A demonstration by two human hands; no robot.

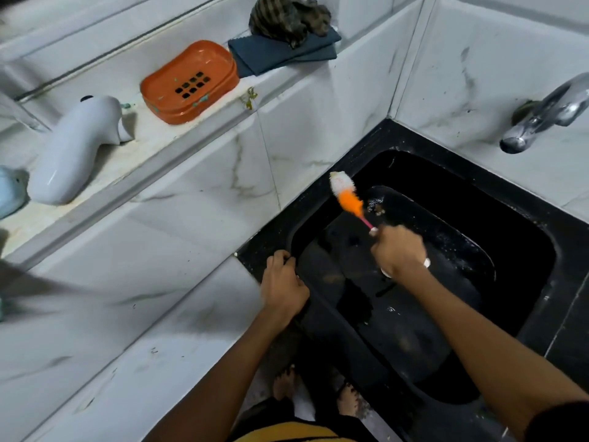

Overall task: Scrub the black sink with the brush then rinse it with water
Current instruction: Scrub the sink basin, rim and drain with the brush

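The black sink (497, 237) fills the lower right, its basin wet with specks of debris near the far wall. My right hand (400, 252) is closed around the pink handle of a brush (345, 194) with orange and white bristles. The bristle head points up and away, over the sink's far-left corner, and looks blurred. My left hand (283, 283) grips the sink's left rim, fingers curled over the edge. A chrome tap (541, 116) juts from the right wall above the basin; no water comes from it.
A marble ledge at upper left carries an orange soap dish (191, 81), a white ceramic fitting (76, 148), a folded dark cloth (283, 54) and a crumpled patterned rag (288, 15). White marble counter (159, 314) lies left of the sink. Bare feet show below.
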